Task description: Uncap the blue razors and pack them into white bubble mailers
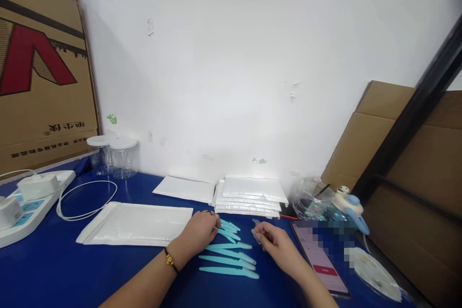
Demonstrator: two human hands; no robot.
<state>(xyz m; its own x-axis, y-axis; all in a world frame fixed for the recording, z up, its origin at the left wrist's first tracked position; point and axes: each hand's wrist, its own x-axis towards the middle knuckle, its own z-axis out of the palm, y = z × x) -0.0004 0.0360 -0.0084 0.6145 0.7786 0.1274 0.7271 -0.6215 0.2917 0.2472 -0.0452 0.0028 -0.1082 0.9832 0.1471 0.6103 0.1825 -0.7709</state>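
Several turquoise eyebrow razors [229,271] lie on the blue table, roughly side by side, with blade ends to the right. My left hand [202,232] is closed at the handle ends of the farther razors [228,236], which fan out from under its fingers; its fingertips are partly hidden. To the right of the razors, my right hand [276,245] pinches a small translucent piece [255,236] that looks like a razor cap. Just left of my left hand lies a white padded mailer [144,224], flat on the table.
White mailers [250,192] are stacked against the wall, with another mailer [184,189] beside them. A phone [321,260] lies to the right, near a round clear lid [375,274] and a figurine [348,207]. Left are lidded jars [123,159], a power strip [39,207] and a cable [86,183].
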